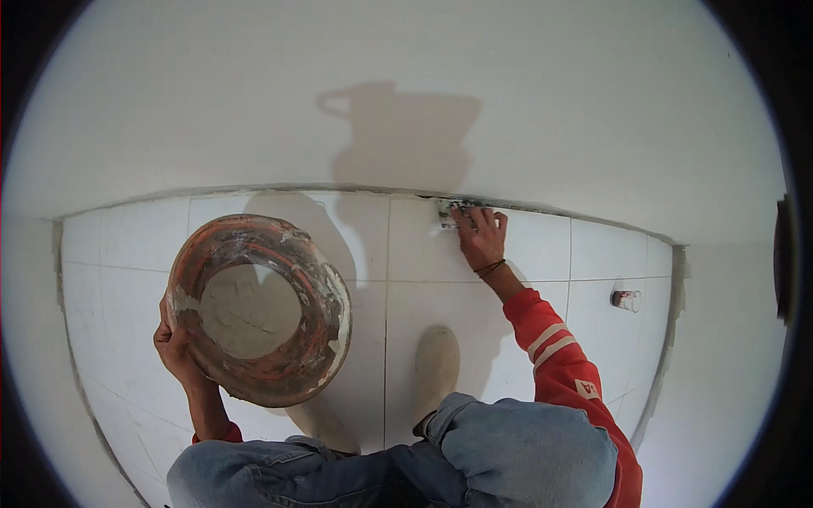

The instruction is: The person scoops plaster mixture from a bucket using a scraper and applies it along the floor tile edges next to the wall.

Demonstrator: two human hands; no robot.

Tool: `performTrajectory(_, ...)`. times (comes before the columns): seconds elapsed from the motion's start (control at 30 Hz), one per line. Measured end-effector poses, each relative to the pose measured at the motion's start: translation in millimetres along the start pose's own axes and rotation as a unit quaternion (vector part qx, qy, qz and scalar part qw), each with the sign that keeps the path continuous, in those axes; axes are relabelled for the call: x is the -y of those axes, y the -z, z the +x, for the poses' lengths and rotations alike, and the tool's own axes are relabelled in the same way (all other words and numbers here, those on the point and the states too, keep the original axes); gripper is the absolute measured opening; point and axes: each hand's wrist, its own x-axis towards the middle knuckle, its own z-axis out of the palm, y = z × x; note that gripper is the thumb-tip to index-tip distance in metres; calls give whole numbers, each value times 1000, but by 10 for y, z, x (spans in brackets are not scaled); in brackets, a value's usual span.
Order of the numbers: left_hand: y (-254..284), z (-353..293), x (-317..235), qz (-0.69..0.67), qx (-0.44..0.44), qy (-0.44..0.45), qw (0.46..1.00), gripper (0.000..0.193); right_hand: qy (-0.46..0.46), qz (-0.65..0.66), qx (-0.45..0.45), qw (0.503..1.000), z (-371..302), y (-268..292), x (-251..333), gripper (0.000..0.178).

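My left hand (174, 341) is closed on the rim of a round, reddish-brown basin (330, 296), tilted so its inside shows. Grey-beige paste (251, 311) lies in the bottom, and more is smeared over its walls and right rim. At the joint between wall and floor, my right hand (483, 236) grips a small flat scraper (446, 213), spotted white and dark. Its blade rests at the floor's edge by the wall; the fingers hide its handle. A dark band circles my right wrist.
White tiles (474, 317) cover the floor, with a rough seam (279, 187) along the white wall (593, 110). A small clear cup or jar (627, 300) lies on the right. My boots (436, 368) stand below my bent knees. A dark object (781, 261) is at the far right.
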Motion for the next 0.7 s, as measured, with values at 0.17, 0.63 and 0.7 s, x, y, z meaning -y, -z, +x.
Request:
performTrajectory(0.17,-58,19,20,2,-20,7,1000,54,-59,12,42,997,-167,14,320,35)
performTrajectory(0.63,-181,105,-19,9,-9,3,1000,64,-445,185,111,869,-314,147,95,28)
performTrajectory(0.7,-213,97,-7,2,-15,1,1000,66,-486,223,102,839,-315,-99,90,36)
